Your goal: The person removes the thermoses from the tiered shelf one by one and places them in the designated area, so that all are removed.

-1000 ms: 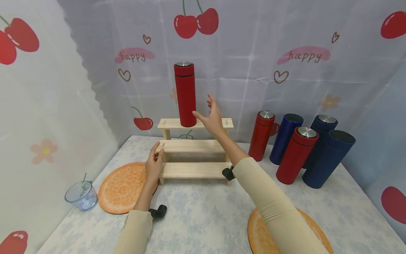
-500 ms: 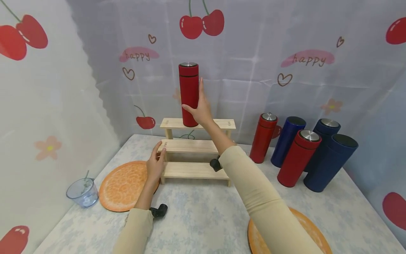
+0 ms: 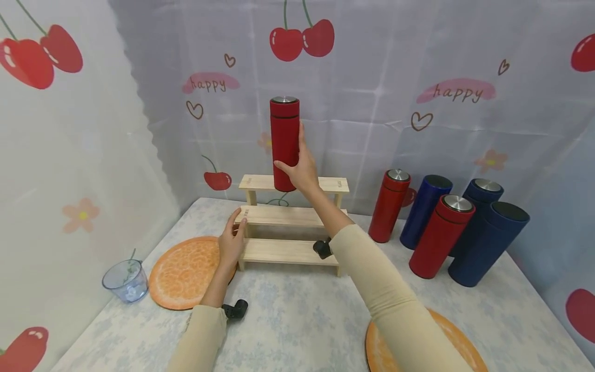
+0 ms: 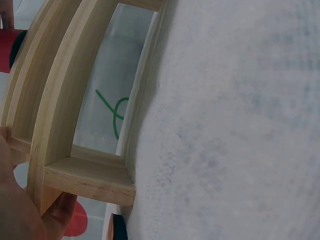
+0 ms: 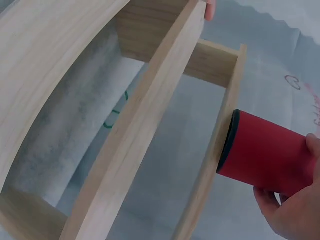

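Observation:
A tall red thermos [image 3: 284,139] with a silver-topped lid stands about upright at the top tier of a three-tier wooden rack [image 3: 288,216]. My right hand [image 3: 304,170] grips its lower half, thumb in front and fingers on the far right side. In the right wrist view the dark base of the thermos [image 5: 270,152] lies against the top board; I cannot tell whether it is slightly raised. My left hand [image 3: 231,243] holds the left end of the rack, and the left wrist view has thumb and fingers on either side of the wood [image 4: 65,115].
On the right stand two red thermoses [image 3: 389,206] [image 3: 441,237] and several blue ones [image 3: 488,243]. An orange-slice placemat [image 3: 183,274] lies left, with a clear glass [image 3: 126,281] beside it. Another placemat [image 3: 457,336] is partly under the right arm. A printed curtain [image 3: 353,103] hangs behind.
My right hand has moved left from beside the thermos and taken hold of it. The thermos base now sits slightly nearer the top board's front edge. My left hand has stayed on the rack.

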A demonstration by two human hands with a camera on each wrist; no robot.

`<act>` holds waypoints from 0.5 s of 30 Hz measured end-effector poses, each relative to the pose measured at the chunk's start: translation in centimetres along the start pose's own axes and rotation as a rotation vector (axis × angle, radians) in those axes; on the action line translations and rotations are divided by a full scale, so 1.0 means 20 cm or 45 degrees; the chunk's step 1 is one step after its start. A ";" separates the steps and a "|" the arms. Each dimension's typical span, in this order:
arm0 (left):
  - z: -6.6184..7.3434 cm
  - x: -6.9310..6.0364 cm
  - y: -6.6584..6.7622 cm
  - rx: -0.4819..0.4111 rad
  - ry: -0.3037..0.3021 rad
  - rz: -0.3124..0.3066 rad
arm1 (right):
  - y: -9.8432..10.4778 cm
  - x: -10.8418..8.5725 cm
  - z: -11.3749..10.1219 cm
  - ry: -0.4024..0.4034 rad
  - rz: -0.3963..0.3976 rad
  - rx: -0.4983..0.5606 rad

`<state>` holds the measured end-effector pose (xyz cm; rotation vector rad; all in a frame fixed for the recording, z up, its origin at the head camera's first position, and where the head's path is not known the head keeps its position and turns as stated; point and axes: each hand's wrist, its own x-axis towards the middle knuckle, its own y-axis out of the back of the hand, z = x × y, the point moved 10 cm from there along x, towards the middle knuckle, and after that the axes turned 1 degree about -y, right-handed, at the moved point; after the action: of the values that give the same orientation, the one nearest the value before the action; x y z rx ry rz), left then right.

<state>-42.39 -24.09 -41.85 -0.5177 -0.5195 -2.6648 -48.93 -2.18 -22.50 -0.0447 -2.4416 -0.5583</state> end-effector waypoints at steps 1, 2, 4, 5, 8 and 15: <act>0.00 0.00 0.00 0.000 -0.004 0.002 | 0.02 -0.02 -0.01 0.017 0.009 0.004; 0.00 0.00 0.00 0.004 -0.008 0.003 | 0.04 -0.04 -0.01 0.037 0.017 0.004; 0.00 0.00 0.00 0.006 -0.009 0.004 | 0.09 -0.08 -0.02 0.076 0.034 0.005; 0.00 0.00 0.00 0.004 -0.004 0.003 | 0.12 -0.11 -0.03 0.097 0.045 -0.001; -0.01 0.00 0.00 0.014 0.013 0.001 | 0.22 -0.19 -0.05 0.168 0.079 -0.019; -0.01 0.00 0.00 0.030 0.018 0.000 | 0.53 -0.40 -0.03 0.211 0.173 -0.038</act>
<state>-42.49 -24.12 -42.09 -0.4913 -0.5456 -2.6573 -40.46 8.14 -22.70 -0.1687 -2.2500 -0.5164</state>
